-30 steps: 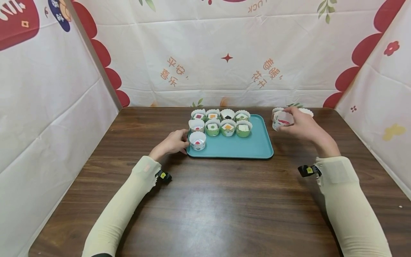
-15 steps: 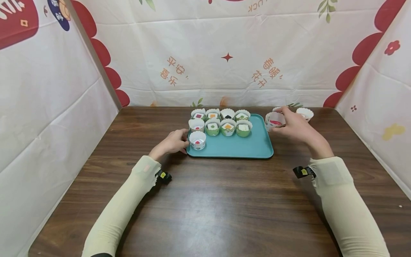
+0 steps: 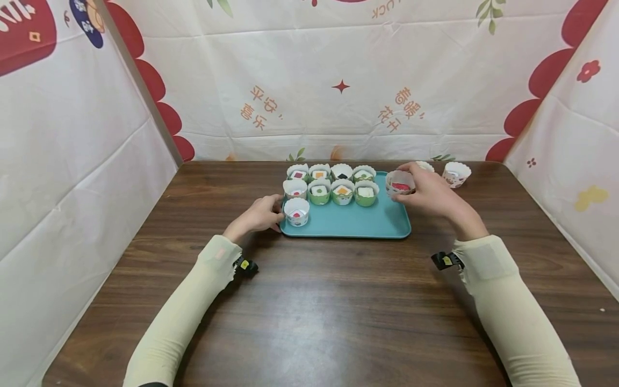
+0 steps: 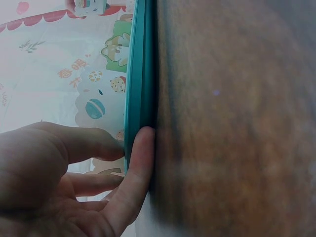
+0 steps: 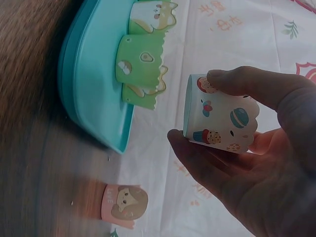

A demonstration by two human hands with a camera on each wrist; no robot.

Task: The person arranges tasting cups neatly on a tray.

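Note:
My right hand (image 3: 430, 196) pinches a white paper cupcake cup (image 3: 400, 184) printed with cookies and macarons, with something red inside. In the head view that cup overlaps the right back part of a teal tray (image 3: 358, 221); the right wrist view shows it raised above the tray's level. Thumb and fingers of my left hand (image 3: 263, 213) hold the tray's left rim (image 4: 140, 89), one finger against its outer wall. On the tray stand several green cups (image 3: 343, 194) and white ones. A white cup (image 3: 296, 212) sits alone in the front row, nearest my left hand.
Two cups stand on the wooden table (image 3: 338, 301) right of the tray: a printed one (image 3: 456, 174) and another (image 3: 425, 166), partly hidden behind my right hand. A printed white cloth (image 3: 309, 64) hangs along the table's back edge and both sides.
My right hand has moved left with the cupcake cup, from right of the tray to over its right side, uncovering the printed cup behind. My left hand has stayed at the rim.

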